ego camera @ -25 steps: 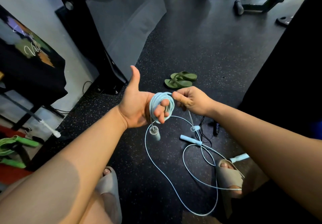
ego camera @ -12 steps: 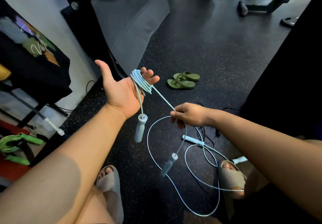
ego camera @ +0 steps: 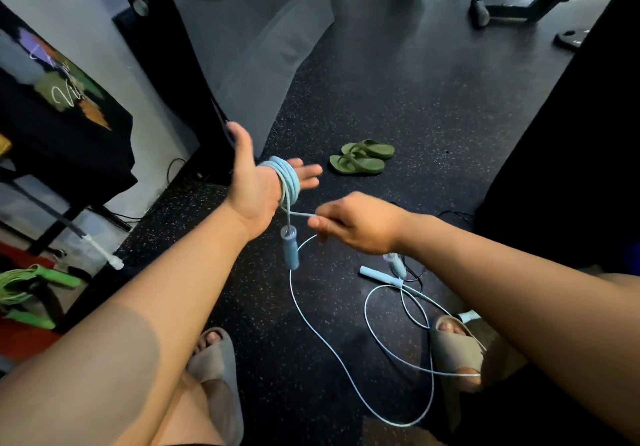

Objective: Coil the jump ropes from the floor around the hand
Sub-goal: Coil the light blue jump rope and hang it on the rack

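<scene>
Holds the left hand [ego camera: 254, 185] out open, palm turned right, thumb up, fingers straight. Carries around those fingers, near the knuckles, a tight coil of thick light-blue jump rope [ego camera: 284, 177], several turns side by side. Lets a grey-blue cylindrical handle [ego camera: 290, 249] of that rope dangle upright on a short strand, just below the palm. Pinches with the right hand [ego camera: 356, 225], between thumb and curled fingers, a strand running rightward from the coil's lower edge, nearly level and taut, close beside the left wrist. Partly hides behind the right wrist a blurred pale-blue handle [ego camera: 394, 264]; cannot tell whether hanging from the pinched strand or lying on the floor.

Stands over a thin pale-blue cord jump rope [ego camera: 346, 369] sprawled in loose loops on the black speckled rubber floor [ego camera: 415, 99], near and right of centre, with a slim pale-blue handle [ego camera: 381, 276] just below the right hand and a matching handle [ego camera: 467, 315] beside the right foot. Wears beige slide sandals [ego camera: 214, 362], with the thin cord crossing the right foot.

Faces a pair of olive-green flip-flops [ego camera: 362, 159] lying side by side farther off, just right of the left fingertips. Has at the near left a bright green jump rope [ego camera: 20, 286] in a bundle, beyond the left hand a black upright post [ego camera: 162, 47], and at the far right a black gym-machine frame [ego camera: 519, 5].
</scene>
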`<action>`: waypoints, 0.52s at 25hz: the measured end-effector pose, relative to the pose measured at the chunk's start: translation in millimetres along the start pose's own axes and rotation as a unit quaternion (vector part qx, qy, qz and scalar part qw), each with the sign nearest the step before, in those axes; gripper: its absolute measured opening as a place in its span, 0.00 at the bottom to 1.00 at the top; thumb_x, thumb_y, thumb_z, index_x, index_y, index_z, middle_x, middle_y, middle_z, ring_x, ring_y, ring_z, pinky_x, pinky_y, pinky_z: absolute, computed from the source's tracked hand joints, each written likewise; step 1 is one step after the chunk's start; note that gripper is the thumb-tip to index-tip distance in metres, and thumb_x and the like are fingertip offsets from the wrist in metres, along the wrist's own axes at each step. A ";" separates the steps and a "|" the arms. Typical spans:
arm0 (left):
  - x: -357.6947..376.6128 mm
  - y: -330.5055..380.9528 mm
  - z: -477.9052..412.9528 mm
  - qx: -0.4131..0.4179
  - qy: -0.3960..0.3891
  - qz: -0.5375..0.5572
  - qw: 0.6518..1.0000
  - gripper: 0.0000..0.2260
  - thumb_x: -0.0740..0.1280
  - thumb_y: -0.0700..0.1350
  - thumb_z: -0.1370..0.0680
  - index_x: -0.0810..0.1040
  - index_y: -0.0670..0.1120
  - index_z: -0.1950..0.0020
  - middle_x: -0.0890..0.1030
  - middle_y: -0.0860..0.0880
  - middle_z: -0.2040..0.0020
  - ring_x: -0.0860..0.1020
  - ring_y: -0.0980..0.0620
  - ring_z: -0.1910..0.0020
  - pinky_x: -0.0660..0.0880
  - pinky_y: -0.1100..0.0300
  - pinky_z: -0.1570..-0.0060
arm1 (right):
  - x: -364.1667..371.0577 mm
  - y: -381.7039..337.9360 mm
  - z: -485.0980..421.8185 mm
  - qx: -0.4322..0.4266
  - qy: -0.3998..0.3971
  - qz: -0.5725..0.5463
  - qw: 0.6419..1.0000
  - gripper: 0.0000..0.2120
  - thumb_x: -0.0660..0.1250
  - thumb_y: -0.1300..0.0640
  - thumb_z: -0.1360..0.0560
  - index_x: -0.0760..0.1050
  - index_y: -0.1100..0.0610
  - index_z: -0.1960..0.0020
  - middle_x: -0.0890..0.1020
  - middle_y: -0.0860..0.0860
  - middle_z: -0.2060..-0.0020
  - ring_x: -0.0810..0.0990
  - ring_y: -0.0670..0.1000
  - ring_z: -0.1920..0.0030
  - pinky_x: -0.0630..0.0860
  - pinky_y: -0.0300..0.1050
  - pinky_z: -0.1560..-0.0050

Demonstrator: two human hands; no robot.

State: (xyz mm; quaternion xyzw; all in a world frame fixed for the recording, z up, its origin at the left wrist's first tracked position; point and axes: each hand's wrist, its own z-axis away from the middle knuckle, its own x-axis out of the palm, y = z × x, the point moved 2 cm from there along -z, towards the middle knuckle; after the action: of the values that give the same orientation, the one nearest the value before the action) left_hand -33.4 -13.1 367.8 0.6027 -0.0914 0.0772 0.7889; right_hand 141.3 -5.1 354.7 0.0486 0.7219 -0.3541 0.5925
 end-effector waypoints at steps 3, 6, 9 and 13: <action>11.1 -13.2 -0.2 -0.077 -0.148 -0.177 0.970 0.62 0.29 0.81 0.36 0.76 0.35 0.35 0.84 0.37 0.44 0.80 0.43 0.37 0.57 0.43 0.23 | -15.3 4.9 2.6 -0.037 0.078 -0.011 0.996 0.13 0.60 0.46 0.18 0.78 0.53 0.53 0.82 0.50 0.66 0.77 0.51 0.68 0.71 0.46 0.65; 20.1 -18.3 7.4 -0.114 -0.223 -0.245 0.936 0.60 0.26 0.78 0.35 0.80 0.36 0.45 0.83 0.32 0.47 0.81 0.37 0.43 0.66 0.47 0.30 | -24.4 15.7 3.9 -0.012 0.107 -0.031 0.994 0.17 0.66 0.43 0.21 0.77 0.55 0.60 0.79 0.49 0.70 0.74 0.49 0.70 0.68 0.41 0.69; 23.7 -16.7 13.5 -0.147 -0.251 -0.239 0.926 0.60 0.29 0.79 0.35 0.78 0.31 0.49 0.83 0.34 0.58 0.82 0.35 0.54 0.71 0.52 0.41 | -24.4 26.5 6.0 0.004 0.121 -0.069 0.990 0.19 0.68 0.42 0.24 0.75 0.57 0.62 0.74 0.48 0.73 0.69 0.46 0.71 0.65 0.40 0.69; 28.4 -7.7 20.8 -0.148 -0.305 -0.118 0.933 0.54 0.32 0.82 0.38 0.77 0.37 0.61 0.77 0.41 0.72 0.78 0.42 0.65 0.75 0.50 0.51 | -15.4 35.9 5.7 0.059 0.127 -0.164 0.976 0.23 0.63 0.46 0.19 0.71 0.63 0.63 0.69 0.54 0.70 0.66 0.45 0.69 0.67 0.45 0.67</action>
State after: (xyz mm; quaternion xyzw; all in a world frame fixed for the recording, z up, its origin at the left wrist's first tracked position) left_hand -5.1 -34.9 372.7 0.4799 -0.2664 -0.2181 0.8069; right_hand 168.1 23.8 351.9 0.0087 0.7672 -0.4794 0.4260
